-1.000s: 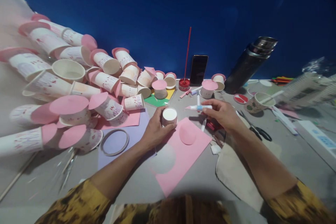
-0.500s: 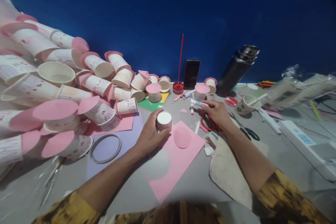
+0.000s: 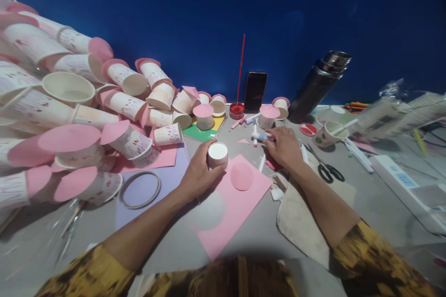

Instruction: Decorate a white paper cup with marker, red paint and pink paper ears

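My left hand (image 3: 200,169) is wrapped around a small paper cup (image 3: 218,149), which stands upside down with its white base up. Low over the table, my right hand (image 3: 284,148) has its thumb and fingers at the end of a white-and-blue tube (image 3: 259,135). A pen with a pink end (image 3: 255,142) lies by the tube. Between my hands is a pink paper sheet (image 3: 223,236) with a cut pink paper circle (image 3: 242,176) on it. The red-handled scissors are hidden behind my right hand.
Many decorated cups with pink paper discs (image 3: 69,138) are heaped at left. A grey ring (image 3: 121,195) lies on purple paper. Behind are a phone (image 3: 256,93) and a leaning black flask (image 3: 315,86). Black-handled scissors (image 3: 325,172) and a beige cloth (image 3: 299,227) lie at right.
My right hand has come down and left with the tube, covering the red-handled scissors. My left hand keeps its hold on the cup. The view has tilted slightly downward.
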`<state>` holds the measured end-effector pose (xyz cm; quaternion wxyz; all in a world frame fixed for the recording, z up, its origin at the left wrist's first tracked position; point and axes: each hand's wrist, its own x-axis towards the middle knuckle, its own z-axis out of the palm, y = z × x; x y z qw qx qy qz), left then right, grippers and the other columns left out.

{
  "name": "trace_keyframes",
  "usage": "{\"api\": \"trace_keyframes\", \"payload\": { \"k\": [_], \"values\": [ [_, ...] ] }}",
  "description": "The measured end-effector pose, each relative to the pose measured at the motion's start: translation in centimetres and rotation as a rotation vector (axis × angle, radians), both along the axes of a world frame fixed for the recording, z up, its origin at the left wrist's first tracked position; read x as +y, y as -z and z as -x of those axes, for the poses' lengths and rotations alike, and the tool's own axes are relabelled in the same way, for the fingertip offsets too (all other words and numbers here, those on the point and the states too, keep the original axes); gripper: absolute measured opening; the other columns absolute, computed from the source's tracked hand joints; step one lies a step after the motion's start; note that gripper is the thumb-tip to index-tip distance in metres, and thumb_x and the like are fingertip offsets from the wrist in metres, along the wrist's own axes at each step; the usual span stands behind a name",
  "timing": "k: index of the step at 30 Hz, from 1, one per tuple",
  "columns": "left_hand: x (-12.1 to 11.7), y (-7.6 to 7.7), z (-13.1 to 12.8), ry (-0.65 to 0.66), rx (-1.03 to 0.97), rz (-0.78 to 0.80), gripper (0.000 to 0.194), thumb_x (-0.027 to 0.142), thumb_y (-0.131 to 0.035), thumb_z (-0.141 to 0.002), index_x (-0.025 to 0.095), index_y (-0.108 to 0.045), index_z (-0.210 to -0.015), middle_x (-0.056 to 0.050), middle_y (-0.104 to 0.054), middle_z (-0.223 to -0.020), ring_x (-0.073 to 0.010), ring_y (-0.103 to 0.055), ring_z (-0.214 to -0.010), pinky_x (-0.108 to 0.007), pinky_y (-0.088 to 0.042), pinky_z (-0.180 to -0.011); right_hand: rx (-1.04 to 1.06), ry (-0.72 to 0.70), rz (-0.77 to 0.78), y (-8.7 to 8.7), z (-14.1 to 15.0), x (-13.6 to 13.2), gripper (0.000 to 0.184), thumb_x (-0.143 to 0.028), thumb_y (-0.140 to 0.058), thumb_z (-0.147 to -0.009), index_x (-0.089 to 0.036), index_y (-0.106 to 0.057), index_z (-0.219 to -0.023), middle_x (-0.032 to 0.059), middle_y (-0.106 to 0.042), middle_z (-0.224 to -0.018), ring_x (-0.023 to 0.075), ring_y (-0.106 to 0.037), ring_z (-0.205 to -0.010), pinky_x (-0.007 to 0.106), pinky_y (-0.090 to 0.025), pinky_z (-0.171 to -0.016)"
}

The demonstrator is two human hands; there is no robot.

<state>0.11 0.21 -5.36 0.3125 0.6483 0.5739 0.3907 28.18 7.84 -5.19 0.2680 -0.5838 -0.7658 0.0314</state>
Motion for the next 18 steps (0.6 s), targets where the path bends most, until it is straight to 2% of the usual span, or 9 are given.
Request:
{"api": "trace_keyframes", "payload": {
  "k": [1,2,4,6,9,14,18],
  "values": [
    [0.0,0.1,0.0,0.002,0.002,-0.003,0.068,0.027,-0.076,-0.078,0.022,-0.051,-0.141,-0.014,-0.059,-0.145,-0.0329,-0.055,-0.138,-0.053,-0.041,-0.119,-0.021,-0.042,-0.015,-0.5,0.4,-0.6,0.035,-0.029,-0.069,-0.089,-0.011,-0.077,-0.118,0.0202,-0.074,-0.119,0.037,-0.064,-0.114,0.053,-0.045,-0.105],
    [0.1,0.2,0.0,0.003,0.004,-0.008,0.068,0.027,-0.076,-0.078,0.021,-0.051,-0.141,-0.014,-0.059,-0.145,-0.0326,-0.056,-0.137,-0.053,-0.041,-0.119,-0.027,-0.143,0.008,-1.0,0.9,-1.3,0.038,-0.033,-0.072,-0.088,-0.014,-0.076,-0.12,0.0184,-0.073,-0.124,0.0359,-0.062,-0.117,0.052,-0.046,-0.105],
    [0.1,0.3,0.1,0.002,0.007,-0.02,0.068,0.026,-0.076,-0.078,0.021,-0.052,-0.141,-0.013,-0.06,-0.145,-0.0318,-0.056,-0.136,-0.052,-0.042,-0.118,-0.071,-0.394,0.142,-2.1,2.0,-2.9,0.06,-0.044,-0.083,-0.079,-0.017,-0.07,-0.131,0.0164,-0.067,-0.135,0.0363,-0.058,-0.124,0.051,-0.047,-0.107],
    [0.1,0.4,0.1,-0.003,0.01,-0.035,0.068,0.025,-0.076,-0.078,0.02,-0.052,-0.141,-0.013,-0.06,-0.145,-0.031,-0.057,-0.135,-0.05,-0.043,-0.118,-0.154,-0.532,0.278,-3.1,3.1,-4.4,0.079,-0.055,-0.09,-0.068,-0.017,-0.068,-0.133,0.0165,-0.065,-0.137,0.0378,-0.056,-0.124,0.053,-0.048,-0.106],
    [0.1,0.4,0.1,-0.004,0.008,-0.048,0.067,0.025,-0.076,-0.078,0.02,-0.052,-0.14,-0.012,-0.06,-0.145,-0.0304,-0.057,-0.135,-0.049,-0.043,-0.117,-0.223,-0.564,0.346,-3.7,4.2,-5.8,0.079,-0.054,-0.092,-0.068,-0.018,-0.068,-0.134,0.0158,-0.063,-0.135,0.0377,-0.054,-0.122,0.052,-0.048,-0.103],
    [0.1,0.4,0.0,0.009,-0.005,-0.057,0.064,0.023,-0.075,-0.078,0.02,-0.053,-0.138,-0.011,-0.062,-0.141,-0.0296,-0.059,-0.131,-0.049,-0.045,-0.115,-0.266,-0.569,0.331,-3.4,4.4,-5.7,0.045,-0.045,-0.086,-0.08,-0.018,-0.077,-0.115,0.016,-0.065,-0.13,0.0371,-0.055,-0.12,0.052,-0.049,-0.102],
    [0.1,0.5,0.1,0.014,-0.018,-0.063,0.065,0.022,-0.076,-0.077,0.02,-0.054,-0.138,-0.011,-0.063,-0.138,-0.0299,-0.06,-0.129,-0.049,-0.047,-0.113,-0.152,-0.55,0.266,-2.8,3.5,-4.9,0.047,-0.052,-0.08,-0.085,-0.019,-0.076,-0.119,0.0163,-0.067,-0.129,0.0367,-0.058,-0.121,0.054,-0.049,-0.104]
  ]
}}
